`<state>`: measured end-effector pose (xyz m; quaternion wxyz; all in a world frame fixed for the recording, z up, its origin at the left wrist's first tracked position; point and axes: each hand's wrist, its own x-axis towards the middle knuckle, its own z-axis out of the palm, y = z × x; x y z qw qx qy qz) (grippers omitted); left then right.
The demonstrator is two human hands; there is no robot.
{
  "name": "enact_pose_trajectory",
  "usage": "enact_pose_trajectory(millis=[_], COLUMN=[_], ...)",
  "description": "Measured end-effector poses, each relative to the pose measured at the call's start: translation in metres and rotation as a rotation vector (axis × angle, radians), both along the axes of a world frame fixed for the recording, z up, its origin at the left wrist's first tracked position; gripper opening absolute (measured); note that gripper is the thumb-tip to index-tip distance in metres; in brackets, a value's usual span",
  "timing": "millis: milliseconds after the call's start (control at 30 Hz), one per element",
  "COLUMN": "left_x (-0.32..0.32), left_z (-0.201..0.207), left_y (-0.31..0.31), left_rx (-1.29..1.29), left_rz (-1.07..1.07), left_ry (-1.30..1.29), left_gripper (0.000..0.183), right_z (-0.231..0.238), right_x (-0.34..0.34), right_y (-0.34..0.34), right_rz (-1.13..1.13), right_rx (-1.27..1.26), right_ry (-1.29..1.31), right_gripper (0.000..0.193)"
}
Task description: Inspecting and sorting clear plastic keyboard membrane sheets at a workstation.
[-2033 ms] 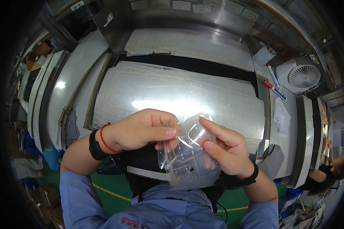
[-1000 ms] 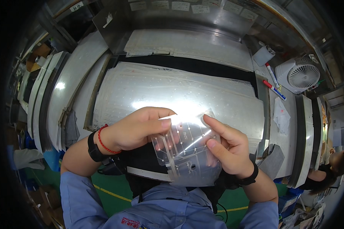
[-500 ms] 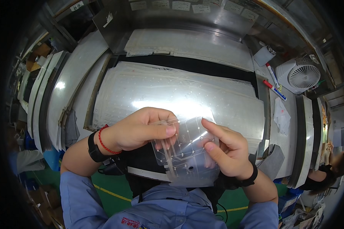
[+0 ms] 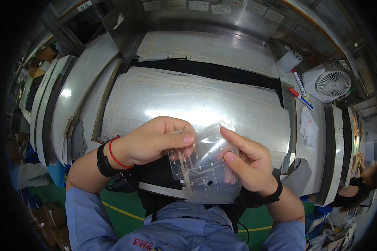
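Note:
Between my hands is a clear plastic circuit sheet with fine pale traces and small round dots, held up in front of my body. My left hand pinches its left side, thumb on top and fingers behind. At the right side my right hand grips it, thumb on the face, index finger along the upper edge. The sheet looks slightly curved and catches glare. Just beyond it lies a wide stack of translucent sheets with rows of faint dots. Whether I hold one layer or several, I cannot tell.
Another sheet stack lies farther back, past a black strip. Large panels stand at the left. On the right are a white fan, a red-and-blue marker, a white cloth and a grey cloth. A person is at far right.
The circuit sheet has tilted and flexed a little, so its glare and dots have shifted. Both hands keep their grip in nearly the same place.

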<state>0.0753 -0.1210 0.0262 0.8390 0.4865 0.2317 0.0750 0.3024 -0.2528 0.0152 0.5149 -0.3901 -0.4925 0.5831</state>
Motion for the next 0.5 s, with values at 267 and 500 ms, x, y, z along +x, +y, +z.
enact_pose_trajectory(millis=[267,500], left_x=[-0.0023,-0.0010], left_z=[-0.0024,0.0012], left_y=[0.0019,0.0000], left_rx=[0.022,0.084], left_rz=[-0.051,-0.048], left_ry=[-0.014,-0.033], left_gripper=[0.024,0.026], right_z=[0.0009,0.0005], right_x=[0.0003,0.0006], right_y=[-0.0001,-0.0002], right_rz=[0.015,0.018], right_rx=[-0.051,-0.020], right_ry=[0.018,0.023], right_gripper=[0.046,0.046])
